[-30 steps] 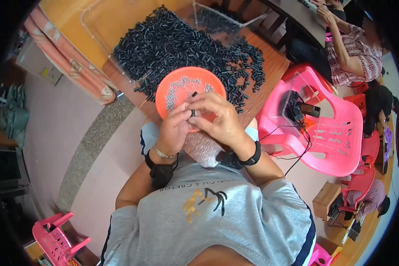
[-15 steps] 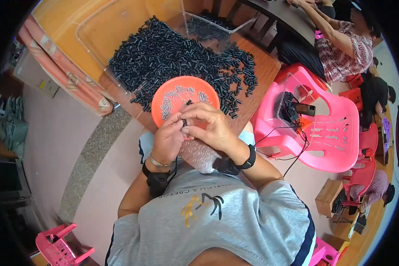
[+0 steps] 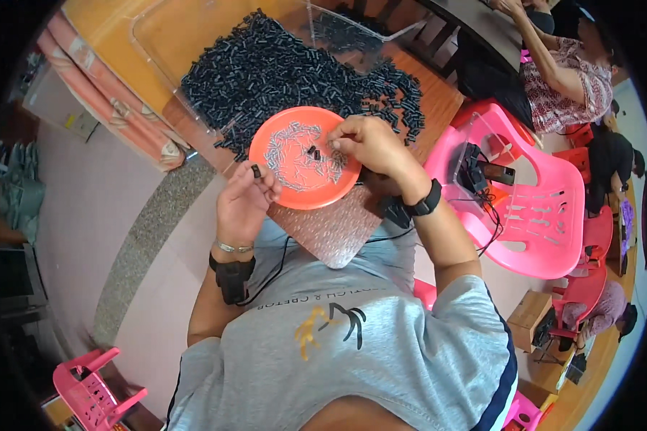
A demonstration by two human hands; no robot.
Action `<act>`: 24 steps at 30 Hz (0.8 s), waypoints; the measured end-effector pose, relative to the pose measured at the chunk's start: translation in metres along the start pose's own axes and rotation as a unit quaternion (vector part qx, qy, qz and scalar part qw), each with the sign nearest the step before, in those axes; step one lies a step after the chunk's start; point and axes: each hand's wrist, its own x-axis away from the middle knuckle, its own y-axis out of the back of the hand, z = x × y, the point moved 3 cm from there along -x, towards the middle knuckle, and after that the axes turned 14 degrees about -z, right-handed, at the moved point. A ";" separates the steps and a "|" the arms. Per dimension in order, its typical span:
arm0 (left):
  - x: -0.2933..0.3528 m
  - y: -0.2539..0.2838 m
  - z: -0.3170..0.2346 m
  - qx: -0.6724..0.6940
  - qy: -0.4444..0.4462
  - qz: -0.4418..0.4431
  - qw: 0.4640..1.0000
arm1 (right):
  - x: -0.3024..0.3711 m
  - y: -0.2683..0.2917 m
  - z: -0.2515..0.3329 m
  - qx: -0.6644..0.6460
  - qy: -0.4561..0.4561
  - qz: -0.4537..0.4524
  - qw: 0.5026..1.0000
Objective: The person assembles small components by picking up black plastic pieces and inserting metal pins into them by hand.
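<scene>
Through the head view I have both hands in sight. The left hand (image 3: pixel 243 205) has its thumb and fingertips pinched together on a short black piece (image 3: pixel 256 171), which stands up from the grip just at the left edge of the orange dish (image 3: pixel 295 204). The right hand (image 3: pixel 377 147) reaches in over the dish from the other side, fingers curled, with thumb and forefinger nearly meeting; I can't tell whether anything is between those tips.

Just left of and below the right fingertips, two black bits (image 3: pixel 314 153) lie in the dish. Around them, between the two sets of fingers, silver pins (image 3: pixel 284 147) are scattered over its floor.

Beyond the fingers I see a heap (image 3: pixel 280 79) of similar black parts by a clear tub (image 3: pixel 172 90), spreading onto the table (image 3: pixel 438 108). Nearer me than the fingers, a board (image 3: pixel 334 237) shows its corner below the dish. Well to the right of the right fingers stands a pink chair (image 3: pixel 553 244) with a dark device (image 3: pixel 496 173) and cables on it.
</scene>
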 end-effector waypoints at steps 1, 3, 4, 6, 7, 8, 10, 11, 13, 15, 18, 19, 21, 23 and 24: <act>0.000 0.002 0.000 0.003 0.001 0.009 1.000 | -0.006 -0.002 -0.002 0.038 0.002 0.010 0.999; 0.001 0.006 -0.001 0.007 -0.001 0.020 1.000 | -0.024 0.000 -0.010 0.070 0.014 0.025 0.997; 0.002 0.010 -0.002 0.006 -0.003 0.013 1.000 | -0.033 0.003 -0.013 0.108 0.041 -0.008 0.993; 0.000 0.014 -0.005 0.007 -0.011 0.010 1.000 | -0.056 0.012 -0.023 0.128 0.023 -0.033 0.991; -0.001 0.016 -0.005 0.004 -0.013 0.006 1.000 | -0.067 0.013 -0.027 0.172 0.039 -0.060 0.982; 0.000 0.017 -0.005 0.001 -0.013 0.004 1.000 | -0.077 0.011 -0.037 0.174 0.044 -0.061 0.982; 0.002 0.016 -0.002 -0.003 -0.012 0.004 1.000 | -0.095 0.001 -0.046 0.221 0.063 -0.043 0.972; 0.003 0.015 0.000 -0.008 -0.006 0.002 1.000 | -0.101 -0.006 -0.046 0.242 0.058 -0.012 0.969; 0.003 0.016 0.000 -0.007 0.000 -0.001 1.000 | -0.109 -0.020 -0.046 0.314 0.073 -0.013 0.946; 0.002 0.016 -0.001 -0.005 0.001 0.002 1.000 | -0.120 -0.025 -0.050 0.319 0.083 -0.022 0.944; -0.001 0.017 -0.005 -0.003 -0.007 0.000 1.000 | -0.132 -0.025 -0.057 0.307 0.068 -0.015 0.949; -0.001 0.019 -0.006 0.000 -0.006 -0.005 1.000 | -0.133 -0.024 -0.053 0.294 0.067 -0.019 0.953; -0.003 0.022 -0.007 0.001 -0.004 -0.010 1.000 | -0.131 -0.020 -0.047 0.287 0.056 -0.024 0.956; -0.005 0.023 -0.007 -0.001 -0.004 -0.014 1.000 | -0.125 -0.017 -0.039 0.301 0.057 -0.043 0.951; -0.005 0.023 -0.007 -0.007 -0.004 -0.015 1.000 | -0.122 -0.015 -0.036 0.313 0.058 -0.067 0.946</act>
